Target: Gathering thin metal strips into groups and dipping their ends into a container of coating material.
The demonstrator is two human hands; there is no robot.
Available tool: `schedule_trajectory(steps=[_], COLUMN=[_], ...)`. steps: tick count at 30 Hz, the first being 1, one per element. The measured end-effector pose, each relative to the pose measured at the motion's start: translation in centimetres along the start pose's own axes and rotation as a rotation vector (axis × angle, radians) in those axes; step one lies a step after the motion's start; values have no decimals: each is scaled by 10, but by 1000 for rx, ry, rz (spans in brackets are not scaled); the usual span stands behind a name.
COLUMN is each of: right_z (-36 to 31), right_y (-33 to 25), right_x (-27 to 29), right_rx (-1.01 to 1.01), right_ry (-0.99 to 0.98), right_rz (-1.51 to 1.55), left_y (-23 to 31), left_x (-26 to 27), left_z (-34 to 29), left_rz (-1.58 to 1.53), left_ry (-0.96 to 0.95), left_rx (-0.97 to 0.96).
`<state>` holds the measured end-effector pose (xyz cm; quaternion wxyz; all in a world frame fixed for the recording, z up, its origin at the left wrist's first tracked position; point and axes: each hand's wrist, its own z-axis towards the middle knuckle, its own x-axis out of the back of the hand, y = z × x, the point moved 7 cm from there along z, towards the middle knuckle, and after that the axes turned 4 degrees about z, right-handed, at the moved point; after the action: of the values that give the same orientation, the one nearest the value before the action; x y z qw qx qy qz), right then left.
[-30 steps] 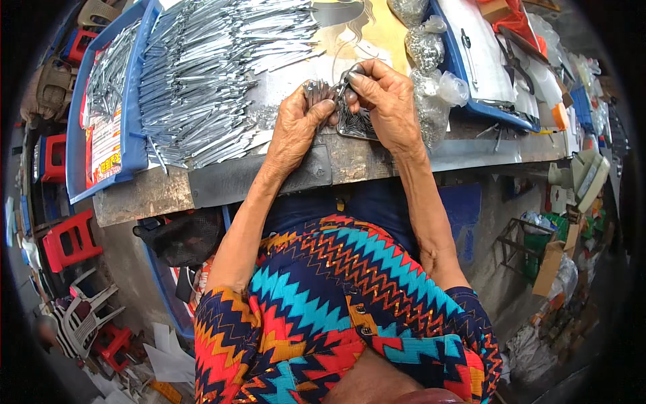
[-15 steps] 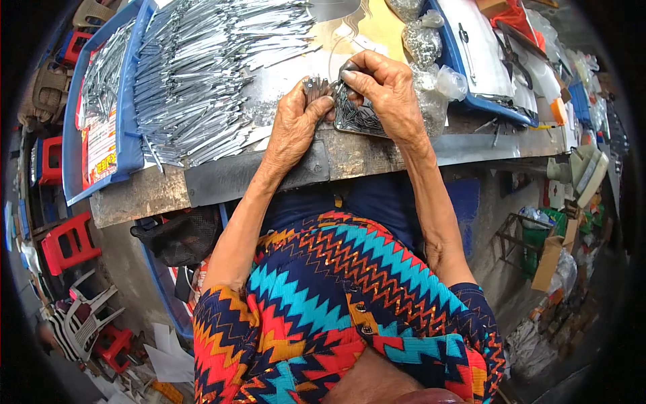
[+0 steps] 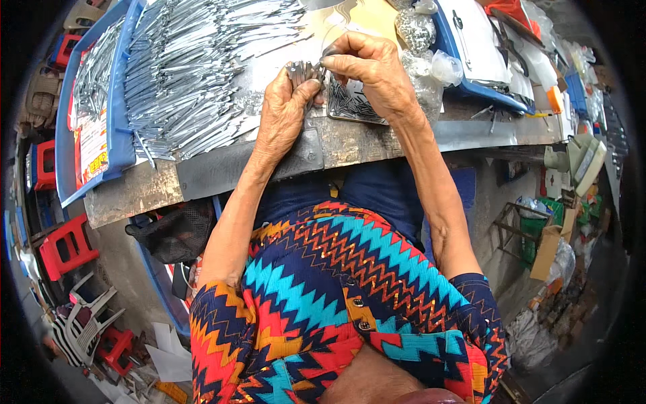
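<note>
My left hand (image 3: 285,111) is closed around a small bundle of narrow metal strips (image 3: 301,73), their ends sticking up between thumb and fingers. Against those ends, my right hand (image 3: 377,74) pinches with thumb and forefinger; what sits in the pinch is too small to make out. Under the right hand lies a shallow tray (image 3: 356,120) of small dark metal pins, partly hidden by the fingers. To the left, a broad heap of long silvery metal strips (image 3: 185,74) covers the bench.
A blue tray (image 3: 122,114) with more metal pieces borders the heap. Clear plastic bags (image 3: 414,30) of small parts stand beyond my right hand, beside another blue tray (image 3: 494,97) holding a compass-like tool (image 3: 459,30). The bench edge (image 3: 249,155) runs before me; a red stool (image 3: 68,248) stands left.
My right hand has moved a little left and away from me, bringing its pinch closer to the strip ends. The left hand keeps its hold on the bundle. The whole view has shifted slightly.
</note>
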<state>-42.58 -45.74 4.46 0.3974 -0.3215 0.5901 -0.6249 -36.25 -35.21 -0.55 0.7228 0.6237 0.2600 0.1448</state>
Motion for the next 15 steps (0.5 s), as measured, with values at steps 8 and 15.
schedule_trajectory(steps=[8,15], right_z=[-17,-43], right_y=[-4,7], right_x=[37,39], right_rx=[-10,192], right_ry=[105,43], right_rz=[-328,-905], left_y=[-3,-6], left_x=[7,15], left_z=[-2,2], left_rz=[39,41], left_ry=[58,91], left_rx=[31,-19])
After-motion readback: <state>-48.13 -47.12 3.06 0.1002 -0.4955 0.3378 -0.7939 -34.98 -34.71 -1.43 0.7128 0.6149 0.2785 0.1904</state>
